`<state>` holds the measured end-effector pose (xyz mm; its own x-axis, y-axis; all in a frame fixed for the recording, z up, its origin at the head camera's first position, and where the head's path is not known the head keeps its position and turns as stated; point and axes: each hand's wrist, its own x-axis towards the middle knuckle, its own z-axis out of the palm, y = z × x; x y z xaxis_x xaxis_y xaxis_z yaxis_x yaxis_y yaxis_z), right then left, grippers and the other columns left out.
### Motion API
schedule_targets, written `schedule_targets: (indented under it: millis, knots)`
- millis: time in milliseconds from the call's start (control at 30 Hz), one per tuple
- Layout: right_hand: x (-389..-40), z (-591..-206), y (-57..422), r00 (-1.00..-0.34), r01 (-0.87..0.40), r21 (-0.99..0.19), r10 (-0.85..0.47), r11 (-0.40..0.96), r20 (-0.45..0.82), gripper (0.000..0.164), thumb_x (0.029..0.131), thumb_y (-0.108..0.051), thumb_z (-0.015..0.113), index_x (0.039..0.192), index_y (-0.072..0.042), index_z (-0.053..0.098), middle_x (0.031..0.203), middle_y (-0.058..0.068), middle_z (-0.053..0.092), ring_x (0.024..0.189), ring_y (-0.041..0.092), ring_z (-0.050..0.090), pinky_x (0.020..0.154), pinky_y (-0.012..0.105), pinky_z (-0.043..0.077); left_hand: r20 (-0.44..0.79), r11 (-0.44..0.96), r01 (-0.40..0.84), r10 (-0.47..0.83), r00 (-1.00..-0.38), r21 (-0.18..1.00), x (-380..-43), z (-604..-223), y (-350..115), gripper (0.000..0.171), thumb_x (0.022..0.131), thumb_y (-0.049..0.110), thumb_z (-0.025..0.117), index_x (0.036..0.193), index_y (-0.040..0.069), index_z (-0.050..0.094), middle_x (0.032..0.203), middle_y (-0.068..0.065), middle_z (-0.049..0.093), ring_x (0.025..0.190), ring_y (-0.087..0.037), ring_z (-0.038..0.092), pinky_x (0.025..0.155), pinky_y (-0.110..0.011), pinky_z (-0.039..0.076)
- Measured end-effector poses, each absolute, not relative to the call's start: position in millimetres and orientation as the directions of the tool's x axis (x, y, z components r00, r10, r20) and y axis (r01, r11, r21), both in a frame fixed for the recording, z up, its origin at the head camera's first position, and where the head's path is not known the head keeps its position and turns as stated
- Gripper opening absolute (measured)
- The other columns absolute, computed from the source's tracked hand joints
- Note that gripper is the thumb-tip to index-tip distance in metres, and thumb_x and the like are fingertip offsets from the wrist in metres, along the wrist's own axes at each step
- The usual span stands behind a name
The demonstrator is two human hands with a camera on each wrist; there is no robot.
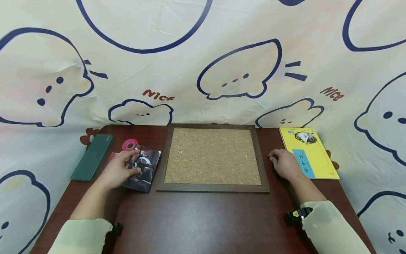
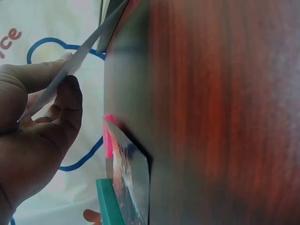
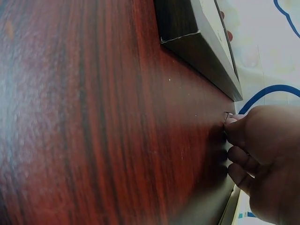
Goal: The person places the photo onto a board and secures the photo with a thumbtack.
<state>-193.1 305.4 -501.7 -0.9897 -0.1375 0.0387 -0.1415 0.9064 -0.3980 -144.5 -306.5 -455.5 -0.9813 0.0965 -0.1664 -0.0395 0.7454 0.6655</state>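
Observation:
My left hand [image 1: 118, 169] pinches a dark glossy photo print [image 1: 147, 169] between thumb and fingers, just left of the framed cork board [image 1: 212, 157]. In the left wrist view the print [image 2: 77, 58] appears nearly edge-on, raised and tilted. On the other side, my right hand [image 1: 285, 164] is low over the table between the board and a yellow book [image 1: 320, 155]. Its thumb and fingertip pinch a small thin piece [image 3: 227, 115], whose exact kind I cannot tell. The other fingers of that hand are curled.
A second picture [image 2: 129, 173] with reddish colours lies under the left hand. Behind it is a pink ring-shaped roll [image 1: 129, 144]. A green box [image 1: 92, 157] lies at the table's left edge. A patterned cloth [image 1: 187, 77] hangs behind the dark wooden table [image 1: 203, 222].

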Motion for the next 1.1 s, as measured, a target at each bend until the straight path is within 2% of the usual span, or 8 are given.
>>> schedule_targets:
  millis: [367, 567, 800, 1100]
  knots:
    - [-190, -497, 301, -0.986, -0.167, -0.454, -0.140, 0.875, 0.092, 0.012, 0.105, -0.009, 0.058, 0.109, -0.003, 0.068, 0.109, 0.019, 0.069, 0.100, 0.039, 0.065, 0.085, 0.057, 0.052, -0.115, 0.727, -0.001, 0.107, -0.988, 0.687, -149, -445, -298, 0.076, 0.090, 0.022, 0.082, 0.157, 0.015, 0.046, 0.154, -0.026, 0.043, 0.135, -0.056, 0.045, 0.100, -0.072, 0.044]
    - [-192, -494, 293, -0.984, -0.171, -0.474, -0.126, 0.864, 0.125, 0.013, 0.106, -0.010, 0.056, 0.110, -0.002, 0.067, 0.108, 0.019, 0.069, 0.099, 0.036, 0.065, 0.084, 0.055, 0.053, -0.162, 0.695, -0.041, 0.109, -0.981, 0.718, -153, -442, -282, 0.078, 0.090, 0.024, 0.083, 0.158, 0.020, 0.044, 0.158, -0.027, 0.037, 0.136, -0.054, 0.044, 0.104, -0.067, 0.043]
    - [-193, -492, 286, -0.984, -0.170, -0.493, -0.117, 0.853, 0.137, 0.014, 0.106, -0.009, 0.056, 0.110, -0.002, 0.067, 0.110, 0.020, 0.069, 0.100, 0.037, 0.065, 0.084, 0.055, 0.052, -0.183, 0.674, -0.053, 0.123, -0.975, 0.737, -158, -442, -271, 0.079, 0.090, 0.027, 0.083, 0.158, 0.022, 0.044, 0.155, -0.023, 0.042, 0.129, -0.046, 0.050, 0.103, -0.064, 0.047]
    - [-198, -488, 272, -0.987, -0.150, -0.495, -0.098, 0.856, 0.130, 0.013, 0.107, -0.014, 0.057, 0.109, -0.007, 0.068, 0.108, 0.016, 0.069, 0.091, 0.030, 0.062, 0.079, 0.049, 0.052, -0.193, 0.654, -0.059, 0.135, -0.972, 0.754, -167, -448, -258, 0.079, 0.088, 0.031, 0.084, 0.157, 0.024, 0.045, 0.150, -0.020, 0.048, 0.123, -0.043, 0.053, 0.100, -0.061, 0.050]
